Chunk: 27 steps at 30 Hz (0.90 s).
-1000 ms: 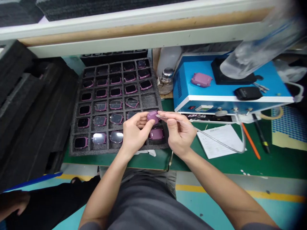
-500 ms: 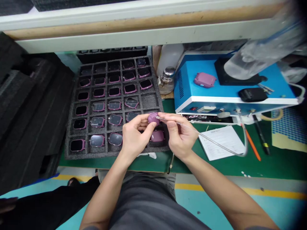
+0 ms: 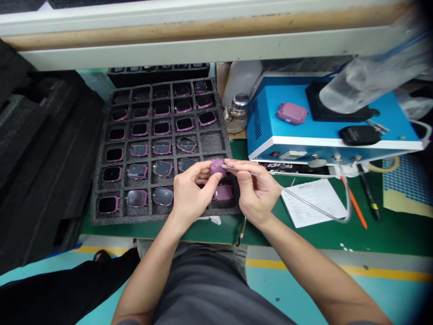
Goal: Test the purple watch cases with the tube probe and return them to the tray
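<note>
My left hand [image 3: 189, 192] pinches a small purple watch case [image 3: 217, 166] above the near right corner of a black foam tray [image 3: 209, 142]. My right hand [image 3: 253, 189] is closed on the tip of a thin clear tube [image 3: 304, 201] and holds its end against the case. The tube runs right and loops up to the front of a blue machine [image 3: 270, 131]. Several purple watch cases with dark or glossy faces lie in the tray's cells, and one more purple case [image 3: 223, 192] lies in the cell just under my hands.
On the blue machine lie a purple case [image 3: 292, 113], a black case [image 3: 359, 134] and a black block. A glass bottle [image 3: 237, 118] and white bottle stand beside it. A paper sheet [image 3: 313, 201], orange pen [image 3: 355, 203] and black pen lie on the green mat. Black foam stacks fill the left.
My hands and the case stayed nearly still. The view drifted slightly, and another person's hand at the lower left edge has gone out of sight.
</note>
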Available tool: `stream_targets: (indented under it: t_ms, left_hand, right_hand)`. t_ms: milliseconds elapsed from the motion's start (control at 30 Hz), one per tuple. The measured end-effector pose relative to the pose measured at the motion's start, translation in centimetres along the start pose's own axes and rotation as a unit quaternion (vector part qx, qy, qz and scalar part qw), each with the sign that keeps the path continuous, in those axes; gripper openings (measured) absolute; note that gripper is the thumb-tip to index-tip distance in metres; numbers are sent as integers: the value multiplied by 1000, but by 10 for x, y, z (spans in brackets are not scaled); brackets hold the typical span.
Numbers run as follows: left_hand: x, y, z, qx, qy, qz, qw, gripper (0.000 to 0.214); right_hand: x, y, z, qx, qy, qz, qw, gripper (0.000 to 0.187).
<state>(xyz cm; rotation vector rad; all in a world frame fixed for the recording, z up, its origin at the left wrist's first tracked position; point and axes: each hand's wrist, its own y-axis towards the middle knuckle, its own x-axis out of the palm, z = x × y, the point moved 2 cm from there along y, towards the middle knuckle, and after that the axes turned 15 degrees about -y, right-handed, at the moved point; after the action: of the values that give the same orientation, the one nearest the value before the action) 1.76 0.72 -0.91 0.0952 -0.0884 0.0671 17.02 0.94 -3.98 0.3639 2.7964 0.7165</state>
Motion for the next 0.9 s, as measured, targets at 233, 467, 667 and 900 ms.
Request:
stream_targets:
  t_ms: [233,467,667,900]
  left_hand:
    - [-1,0,1,3,5,-5,1000,24]
    - [-1,0,0,-8,7,-3,1000,25]
    - [-4,-2,8,-14,31,5,999,24]
    - [-7,-1,15,-18,34,20,999,23]
  right_hand:
    - [0,0,0,4,1,0,1000,14]
    - [1,-1,2,13,-1,-5,1000,13]
    - [2,1,-5,-16,-44,-9,999,16]
    - [12,7,-10,-42,-40,19,998,18]
